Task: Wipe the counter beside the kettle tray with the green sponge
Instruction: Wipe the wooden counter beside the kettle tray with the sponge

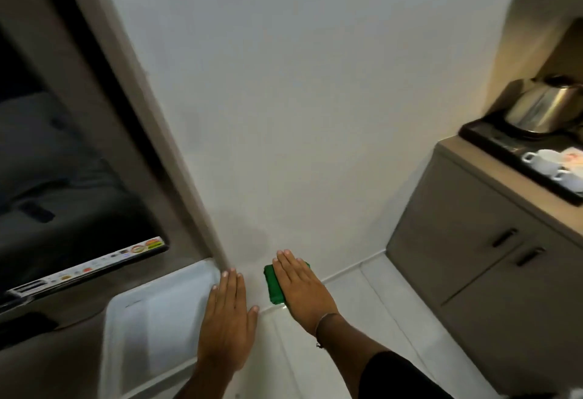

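The green sponge (273, 285) shows under the palm and fingers of my right hand (304, 291), which lies flat over it, low in the middle of the head view in front of the white wall. My left hand (228, 319) is stretched flat beside it with fingers straight and nothing in it, over the edge of a white bin. The steel kettle (545, 108) stands on a black tray (492, 143) on the beige counter (482, 174) at the far right, well away from both hands.
White cups (544, 162) sit on the tray near the kettle. Grey cabinet doors (467, 250) with dark handles are below the counter. A white plastic bin (151, 319) lies at lower left, under a dark framed panel (63, 162). Pale floor tiles (372, 304) run between.
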The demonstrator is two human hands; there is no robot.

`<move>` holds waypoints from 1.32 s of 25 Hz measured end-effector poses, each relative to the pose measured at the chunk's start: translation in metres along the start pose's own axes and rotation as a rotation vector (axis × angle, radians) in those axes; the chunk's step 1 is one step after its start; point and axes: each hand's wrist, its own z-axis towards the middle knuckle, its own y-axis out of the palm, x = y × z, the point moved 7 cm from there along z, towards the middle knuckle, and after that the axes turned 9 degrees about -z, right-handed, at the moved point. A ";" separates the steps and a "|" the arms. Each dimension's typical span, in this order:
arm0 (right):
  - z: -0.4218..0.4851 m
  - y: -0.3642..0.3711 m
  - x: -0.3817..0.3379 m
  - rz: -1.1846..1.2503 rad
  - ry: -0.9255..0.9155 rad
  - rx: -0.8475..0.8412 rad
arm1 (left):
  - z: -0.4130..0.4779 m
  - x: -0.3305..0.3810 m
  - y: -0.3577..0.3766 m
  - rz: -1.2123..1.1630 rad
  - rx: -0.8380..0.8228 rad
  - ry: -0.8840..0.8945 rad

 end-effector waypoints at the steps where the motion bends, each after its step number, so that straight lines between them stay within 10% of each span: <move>1: -0.023 -0.009 0.037 -0.024 0.044 0.005 | 0.005 0.037 0.011 -0.007 -0.011 0.053; 18: -0.372 -0.165 0.515 -0.309 0.916 0.019 | 0.131 0.613 0.184 -0.019 -0.186 0.941; 33: -0.462 -0.156 0.744 -0.100 1.455 -0.288 | 0.233 0.869 0.332 -0.012 -0.502 1.206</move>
